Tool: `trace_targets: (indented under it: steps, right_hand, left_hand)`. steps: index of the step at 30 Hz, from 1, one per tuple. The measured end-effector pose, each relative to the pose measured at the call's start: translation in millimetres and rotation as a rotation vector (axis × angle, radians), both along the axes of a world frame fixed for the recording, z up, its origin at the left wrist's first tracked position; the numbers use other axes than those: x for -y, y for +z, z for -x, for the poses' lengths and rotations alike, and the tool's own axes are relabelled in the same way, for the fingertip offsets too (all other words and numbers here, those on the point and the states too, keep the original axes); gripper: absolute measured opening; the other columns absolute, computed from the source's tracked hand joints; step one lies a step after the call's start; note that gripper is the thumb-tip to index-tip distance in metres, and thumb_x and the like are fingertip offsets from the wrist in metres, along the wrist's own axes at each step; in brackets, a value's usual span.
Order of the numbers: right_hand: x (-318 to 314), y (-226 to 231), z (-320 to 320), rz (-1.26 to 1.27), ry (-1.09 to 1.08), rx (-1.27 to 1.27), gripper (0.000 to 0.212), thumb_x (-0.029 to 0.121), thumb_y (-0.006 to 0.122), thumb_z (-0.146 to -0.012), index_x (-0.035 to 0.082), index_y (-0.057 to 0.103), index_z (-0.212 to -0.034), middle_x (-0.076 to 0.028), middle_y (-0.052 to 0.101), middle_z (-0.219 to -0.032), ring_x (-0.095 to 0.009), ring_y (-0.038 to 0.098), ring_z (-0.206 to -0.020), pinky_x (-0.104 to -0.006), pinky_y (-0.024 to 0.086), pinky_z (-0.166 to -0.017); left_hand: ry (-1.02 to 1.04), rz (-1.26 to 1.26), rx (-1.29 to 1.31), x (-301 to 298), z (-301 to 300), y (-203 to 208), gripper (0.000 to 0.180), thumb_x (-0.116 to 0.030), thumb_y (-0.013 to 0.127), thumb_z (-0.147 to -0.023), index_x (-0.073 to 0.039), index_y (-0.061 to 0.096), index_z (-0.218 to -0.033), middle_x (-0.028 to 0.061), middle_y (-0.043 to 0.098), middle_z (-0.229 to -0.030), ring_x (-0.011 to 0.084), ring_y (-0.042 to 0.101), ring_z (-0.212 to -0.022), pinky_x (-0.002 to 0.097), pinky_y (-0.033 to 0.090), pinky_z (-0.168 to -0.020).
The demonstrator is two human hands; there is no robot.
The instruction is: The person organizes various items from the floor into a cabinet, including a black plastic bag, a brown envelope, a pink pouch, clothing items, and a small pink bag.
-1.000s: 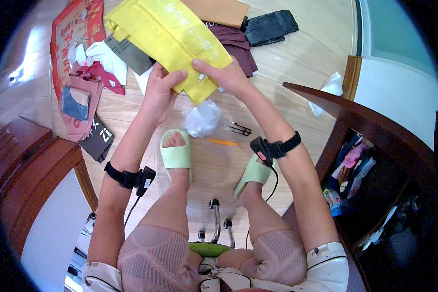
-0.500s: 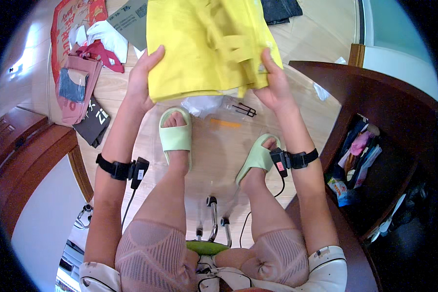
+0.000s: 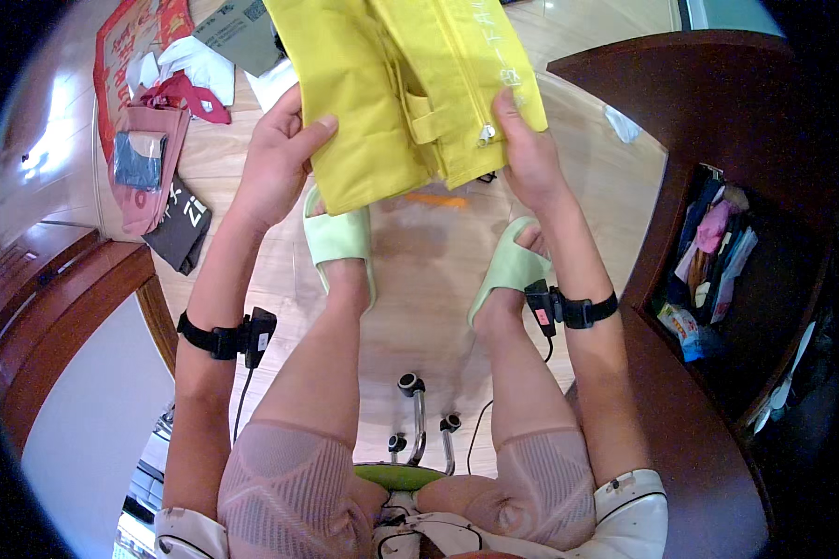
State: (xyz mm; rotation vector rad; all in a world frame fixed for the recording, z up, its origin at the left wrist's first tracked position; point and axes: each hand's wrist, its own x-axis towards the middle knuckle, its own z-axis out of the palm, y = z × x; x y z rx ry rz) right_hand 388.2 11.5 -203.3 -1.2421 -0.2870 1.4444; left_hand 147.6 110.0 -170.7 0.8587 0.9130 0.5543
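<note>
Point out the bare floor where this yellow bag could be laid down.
Free: wood floor between the two green slippers, behind the chair legs; also the strip beyond the right hand, toward the dark cabinet. Crowded: past the left hand, pink bags, a dark pouch and papers. Both hands hold the yellow bag.

A yellow fabric bag (image 3: 410, 84) (zippered, seemingly folded) hangs upright, gripped at both lower edges.

bright, even daylight — glare patch on the floor (image 3: 42, 154) at left, soft shadows under the feet; sharp centre, bent edges — black fisheye rim all round.
</note>
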Motion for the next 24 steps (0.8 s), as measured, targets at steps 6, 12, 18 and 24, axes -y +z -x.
trace_targets:
  steps: [6, 12, 18, 24]
  right_hand:
    - [1, 12, 15, 0.015, 0.149, 0.432, 0.046, 0.042, 0.055, -0.095, -0.001, 0.062, -0.11, -0.007, 0.067, -0.098, -0.012, 0.061, -0.091, -0.0277, 0.049, -0.079]
    - [-4, 15, 26, -0.032, 0.226, 0.339, 0.043, 0.023, 0.076, -0.08, 0.0, 0.06, -0.113, -0.007, 0.067, -0.103, -0.013, 0.062, -0.092, -0.0291, 0.051, -0.082]
    - [-8, 19, 24, -0.071, 0.228, 0.293, 0.054, 0.02, 0.077, -0.078, 0.002, 0.053, -0.123, -0.005, 0.064, -0.112, -0.013, 0.062, -0.098, -0.0299, 0.051, -0.084]
    - [9, 0, -19, 0.056, 0.083, -0.37, 0.05, 0.033, 0.063, -0.089, 0.005, 0.05, -0.129, -0.008, 0.058, -0.126, -0.02, 0.059, -0.111, -0.0353, 0.05, -0.09]
  left_hand:
    - [-0.088, -0.218, -0.109, 8, 1, 6, 0.039, -0.001, 0.048, -0.091, 0.003, 0.046, -0.13, 0.0095, 0.06, -0.117, 0.0126, 0.058, -0.104, 0.0278, 0.047, -0.091]
    - [-0.188, -0.463, -0.202, 18, 4, 20, 0.042, -0.001, 0.049, -0.092, 0.003, 0.044, -0.133, 0.0101, 0.058, -0.122, 0.0134, 0.055, -0.109, 0.0261, 0.043, -0.094]
    - [-0.147, -0.577, -0.334, 16, -1, 29, 0.039, 0.002, 0.044, -0.09, 0.002, 0.049, -0.128, 0.0081, 0.062, -0.106, 0.0097, 0.056, -0.091, 0.0242, 0.046, -0.08]
    - [-0.086, -0.513, -0.21, 13, 10, 45, 0.039, -0.003, 0.047, -0.093, 0.005, 0.046, -0.131, 0.009, 0.058, -0.12, 0.0116, 0.054, -0.108, 0.0259, 0.042, -0.093]
